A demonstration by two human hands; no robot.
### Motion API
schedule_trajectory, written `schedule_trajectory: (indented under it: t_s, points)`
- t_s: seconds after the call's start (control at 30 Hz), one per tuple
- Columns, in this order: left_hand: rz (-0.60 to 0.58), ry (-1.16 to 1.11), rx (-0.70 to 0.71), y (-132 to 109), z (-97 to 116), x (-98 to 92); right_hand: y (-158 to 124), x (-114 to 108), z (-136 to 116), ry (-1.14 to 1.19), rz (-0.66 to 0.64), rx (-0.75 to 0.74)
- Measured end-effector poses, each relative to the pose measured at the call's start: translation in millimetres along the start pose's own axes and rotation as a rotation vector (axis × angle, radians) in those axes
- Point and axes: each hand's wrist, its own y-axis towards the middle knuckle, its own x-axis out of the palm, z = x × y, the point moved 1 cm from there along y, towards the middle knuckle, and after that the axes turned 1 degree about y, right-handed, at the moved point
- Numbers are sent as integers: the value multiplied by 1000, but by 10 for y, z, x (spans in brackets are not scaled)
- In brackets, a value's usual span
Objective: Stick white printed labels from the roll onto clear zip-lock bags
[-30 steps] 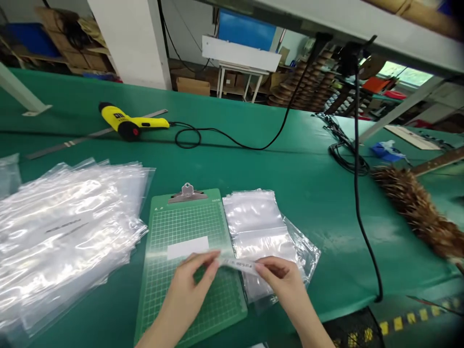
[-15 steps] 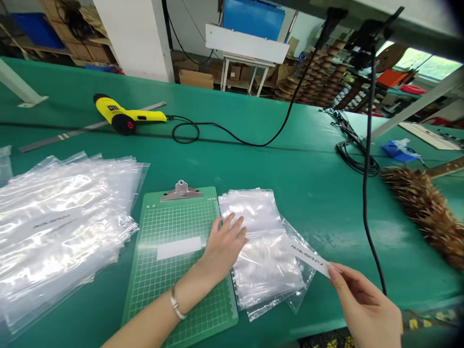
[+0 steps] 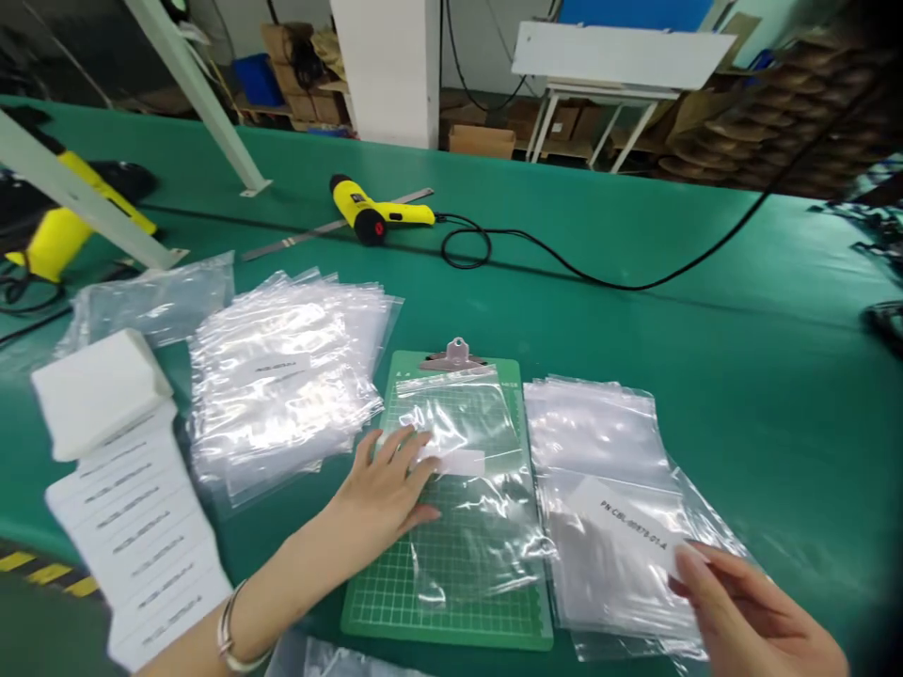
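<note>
A white label (image 3: 630, 525) printed with a part number is pinched at its lower right end by the fingertips of the person's right hand (image 3: 748, 621), at the lower right of the head view. The label hangs just above a stack of clear bags (image 3: 599, 423) that lies on the table (image 3: 705, 310) right of a green clipboard (image 3: 451, 611). Whether the label touches the top bag cannot be told.

The left hand (image 3: 385, 489) lies flat with its fingers spread on a single clear zip bag (image 3: 472, 527). That bag is laid lengthwise on the clipboard's gridded face, its zip edge just under the metal clip (image 3: 455, 355). A small white rectangle shows through the bag beside the fingertips. The two hands are well apart, the clipboard's right half and the bag stack between them.

Left of the clipboard sits a larger, fanned pile of clear bags (image 3: 282, 376), the top one bearing a label. Further left, a fan-folded strip of printed labels (image 3: 141, 536) trails toward the table's near edge from a white block.

Across the table, a yellow heat gun (image 3: 377, 212) rests on its side against a metal ruler (image 3: 296, 240), and its black cable (image 3: 564, 268) loops away to the right.
</note>
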Motion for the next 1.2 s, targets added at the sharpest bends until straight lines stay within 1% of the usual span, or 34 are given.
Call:
schedule_trajectory:
  t_s: [0.1, 0.17, 0.23, 0.3, 0.37, 0.43, 0.5, 0.57, 0.63, 0.73, 0.83, 0.9, 0.97, 1.07, 1.2]
  points:
    - [-13, 2, -117, 180, -246, -24, -185, 460, 34, 160, -258, 220]
    - [-65, -11, -147, 286, -441, -15, -328, 753, 49, 212, -404, 276]
    - [-129, -60, -122, 346, -611, 4, -461, 956, 68, 226, -492, 322]
    - [-170, -121, -83, 364, -729, 15, -567, 1046, 88, 212, -532, 380]
    - [-197, -175, -51, 359, -793, 18, -625, 1051, 97, 190, -531, 420]
    - [-207, -217, -38, 350, -821, 16, -615, 1032, 80, 173, -538, 426]
    - [-197, -248, -44, 347, -834, 13, -526, 1051, 23, 186, -546, 418]
    - [-182, -268, -50, 348, -844, 10, -373, 1139, -76, 254, -515, 409]
    - [-181, -280, -55, 351, -852, 7, -189, 1303, -203, 372, -461, 388]
    - [-196, -292, -58, 360, -861, -1, 67, 1635, -373, 556, -466, 345]
    - [-197, -295, -57, 372, -863, -18, 243, 1920, -431, 647, -437, 361]
    - [-187, -292, -64, 375, -861, -34, 305, 2026, -418, 646, -399, 381]
    - [-170, -283, -76, 368, -855, -49, 330, 2069, -398, 638, -379, 396]
    - [-159, -255, -76, 344, -843, -62, 335, 2065, -394, 644, -380, 409]
    - [-200, -240, -78, 326, -839, -70, 338, 2041, -418, 645, -396, 426]
